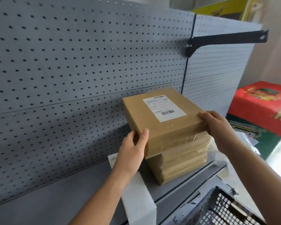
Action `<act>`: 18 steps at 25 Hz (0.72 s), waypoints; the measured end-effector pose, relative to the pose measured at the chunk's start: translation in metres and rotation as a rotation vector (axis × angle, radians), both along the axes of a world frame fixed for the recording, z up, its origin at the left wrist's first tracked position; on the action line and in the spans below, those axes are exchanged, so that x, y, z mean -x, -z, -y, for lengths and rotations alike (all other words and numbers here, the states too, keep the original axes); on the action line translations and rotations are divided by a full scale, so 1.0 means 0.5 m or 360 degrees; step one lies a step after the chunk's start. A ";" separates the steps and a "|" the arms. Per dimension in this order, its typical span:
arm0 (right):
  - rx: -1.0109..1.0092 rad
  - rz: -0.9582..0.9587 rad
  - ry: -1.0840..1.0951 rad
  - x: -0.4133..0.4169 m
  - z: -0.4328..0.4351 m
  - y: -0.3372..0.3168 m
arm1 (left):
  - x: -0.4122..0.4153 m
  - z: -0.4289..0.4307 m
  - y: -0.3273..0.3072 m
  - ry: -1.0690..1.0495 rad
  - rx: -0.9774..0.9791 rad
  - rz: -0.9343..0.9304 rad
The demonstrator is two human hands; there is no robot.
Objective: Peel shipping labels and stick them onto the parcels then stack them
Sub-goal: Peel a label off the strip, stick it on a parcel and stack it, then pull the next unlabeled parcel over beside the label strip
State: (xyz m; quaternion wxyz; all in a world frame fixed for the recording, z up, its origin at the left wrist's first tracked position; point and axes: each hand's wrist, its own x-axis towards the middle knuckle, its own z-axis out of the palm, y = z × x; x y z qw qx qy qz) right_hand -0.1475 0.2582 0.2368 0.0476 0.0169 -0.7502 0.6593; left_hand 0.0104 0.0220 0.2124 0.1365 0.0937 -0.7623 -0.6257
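The grey metal shelf (63,192) runs along a perforated back panel (71,62). A stack of brown parcels (183,169) stands directly on it toward the right, with the top parcel (161,127) overhanging the stack's left side. A white paper strip (136,197) lies in front of the stack and droops over the shelf's front edge, a small white sheet (112,159) lies just left of the stack, and clear film (217,153) lies at its right.

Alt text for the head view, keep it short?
The left hand and right hand grip the near corners of a brown parcel with a white label, set atop a stack of parcels on a grey shelf before a pegboard.
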 end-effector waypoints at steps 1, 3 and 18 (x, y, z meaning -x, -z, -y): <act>-0.0006 0.0012 0.0024 0.020 -0.020 0.004 | 0.022 -0.016 0.001 0.0032 0.0006 0.0016; -0.0004 0.0046 0.0059 0.054 -0.054 0.013 | 0.063 -0.044 0.003 0.0065 0.0024 0.0025; -0.0672 -0.0217 0.0238 0.116 -0.092 0.033 | 0.151 -0.069 0.029 -0.0066 0.0425 0.0134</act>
